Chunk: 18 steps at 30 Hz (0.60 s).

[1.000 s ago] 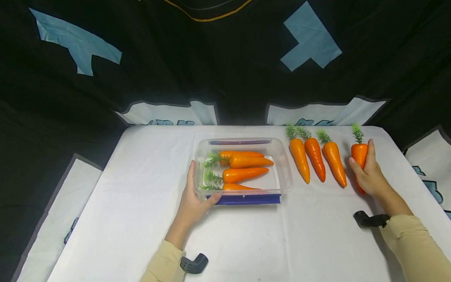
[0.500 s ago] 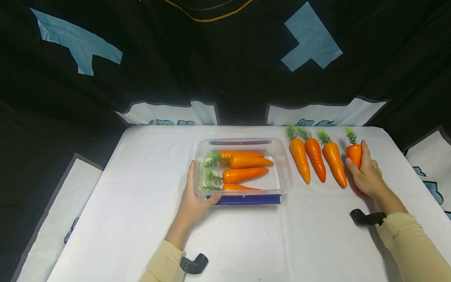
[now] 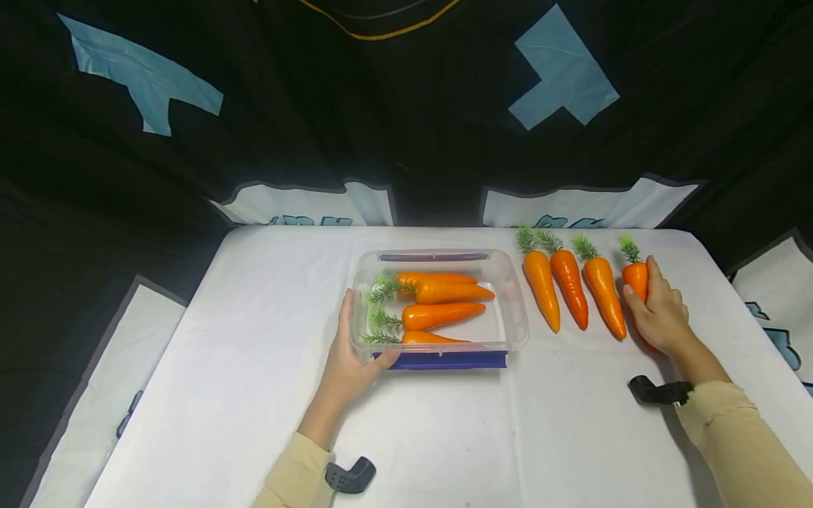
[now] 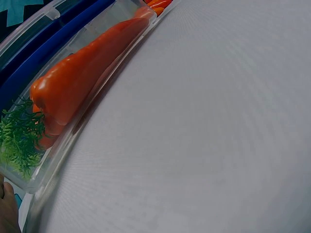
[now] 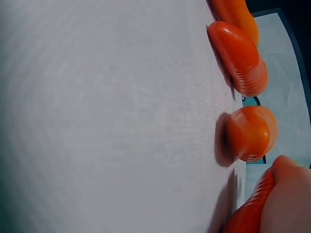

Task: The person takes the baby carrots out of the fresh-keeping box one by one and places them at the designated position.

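In the head view my left hand holds the front left corner of a clear plastic container, thumb at its front and fingers along its left side. Several orange carrots with green tops lie inside, one of them a carrot near the middle. My right hand grips the rightmost carrot on the table, hiding part of its lower body. The right wrist view shows this red-orange carrot beside the right hand. In the left wrist view a large carrot shows through the container wall.
Left of the gripped carrot, a row of three carrots lies tops away from me, the nearest being an orange carrot. A blue latch runs along the container's front. The white table ends at a dark patterned cloth.
My right hand has shifted left with the carrot, bringing it closer to the row of three. My left hand and the container have stayed in place.
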Available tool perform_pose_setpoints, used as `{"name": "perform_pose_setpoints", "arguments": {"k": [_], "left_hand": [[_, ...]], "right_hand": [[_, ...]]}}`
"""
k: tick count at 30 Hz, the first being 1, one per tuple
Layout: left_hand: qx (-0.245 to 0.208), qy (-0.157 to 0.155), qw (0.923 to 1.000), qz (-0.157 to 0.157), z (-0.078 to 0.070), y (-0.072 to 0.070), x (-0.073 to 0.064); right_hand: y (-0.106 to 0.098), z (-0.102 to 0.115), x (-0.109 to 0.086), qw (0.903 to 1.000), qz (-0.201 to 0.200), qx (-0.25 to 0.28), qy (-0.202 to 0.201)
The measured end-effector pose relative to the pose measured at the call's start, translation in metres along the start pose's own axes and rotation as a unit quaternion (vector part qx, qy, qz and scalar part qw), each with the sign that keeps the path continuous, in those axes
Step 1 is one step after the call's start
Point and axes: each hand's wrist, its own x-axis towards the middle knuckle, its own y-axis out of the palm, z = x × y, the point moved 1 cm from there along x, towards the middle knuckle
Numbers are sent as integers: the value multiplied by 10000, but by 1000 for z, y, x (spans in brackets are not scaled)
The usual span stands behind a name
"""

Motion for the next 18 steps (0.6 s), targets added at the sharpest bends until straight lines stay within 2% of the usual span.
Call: {"name": "perform_pose_setpoints", "arguments": {"k": [11,18], "left_hand": [[16,50,10000,-1,-1,0,0],[-6,93,10000,1,0,0,1]], "right_hand": [[0,-2,2,9997,161,-169,78],[0,2,4,9976,452,-497,149]]}}
